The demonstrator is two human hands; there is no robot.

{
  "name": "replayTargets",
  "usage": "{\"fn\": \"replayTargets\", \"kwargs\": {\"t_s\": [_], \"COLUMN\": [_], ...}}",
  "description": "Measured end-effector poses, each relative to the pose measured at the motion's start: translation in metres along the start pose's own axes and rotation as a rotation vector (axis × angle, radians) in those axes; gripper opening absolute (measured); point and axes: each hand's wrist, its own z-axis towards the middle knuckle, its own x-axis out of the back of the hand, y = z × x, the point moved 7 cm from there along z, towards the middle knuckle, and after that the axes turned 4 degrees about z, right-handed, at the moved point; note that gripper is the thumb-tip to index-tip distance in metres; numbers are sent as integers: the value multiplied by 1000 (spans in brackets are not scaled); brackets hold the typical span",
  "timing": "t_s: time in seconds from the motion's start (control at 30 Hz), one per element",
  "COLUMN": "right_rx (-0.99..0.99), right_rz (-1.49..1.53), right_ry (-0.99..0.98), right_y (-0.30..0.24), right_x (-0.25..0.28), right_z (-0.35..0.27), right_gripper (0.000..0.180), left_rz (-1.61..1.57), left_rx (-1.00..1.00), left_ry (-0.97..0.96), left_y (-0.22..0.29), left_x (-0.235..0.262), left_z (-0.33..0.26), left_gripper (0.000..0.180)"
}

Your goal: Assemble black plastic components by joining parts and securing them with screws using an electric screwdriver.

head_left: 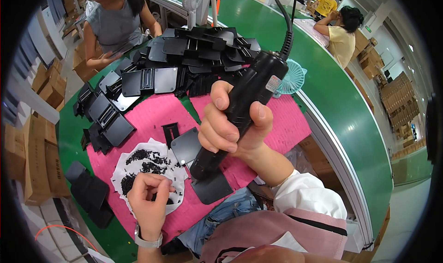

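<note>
The right hand (235,124) grips a black electric screwdriver (240,110), its tip down on a black plate (211,187) on the pink mat (152,110). Near left, the left hand (150,196) pinches, seemingly, a screw over the screws on white paper (145,163).

From my seat at the feed, the nearest label (273,83) is a small pale sticker with a red patch, stuck on the black electric screwdriver (240,115) just above where my right hand (233,126) grips it. Brown cardboard boxes (39,163) stand stacked far out to the left of my left hand (150,200), with more cartons (50,85) higher up on that side. Well beyond the right-hand grip, at the far right, flattened brown cartons (399,103) lie piled. A small green sign (368,29) sits on the wall up there, too small to make out further.
</note>
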Motion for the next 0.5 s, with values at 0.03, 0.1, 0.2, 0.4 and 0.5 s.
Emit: {"fn": "replayTargets", "kwargs": {"t_s": [0.03,0.1,0.2,0.4,0.5], "right_rx": [26,62,115,159,151], "right_rz": [-8,-32,-54,-58,-54], "right_ry": [7,-9,-38,-54,-42], "right_y": [-1,-2,-3,-1,3], "right_x": [0,-2,-5,-5,-6], "right_z": [-1,-2,-2,-6,-5], "right_gripper": [41,43,45,44,44], "left_rz": [-27,-150,-266,-284,-267], "left_rx": [55,74,113,180,198], "left_ry": [-8,-7,-23,-69,-80], "left_y": [0,0,-2,-11,-14], "left_x": [-3,-9,-11,-12,-14], "left_z": [-1,-2,-3,-3,-4], "left_gripper": [14,14,12,11,10]}}
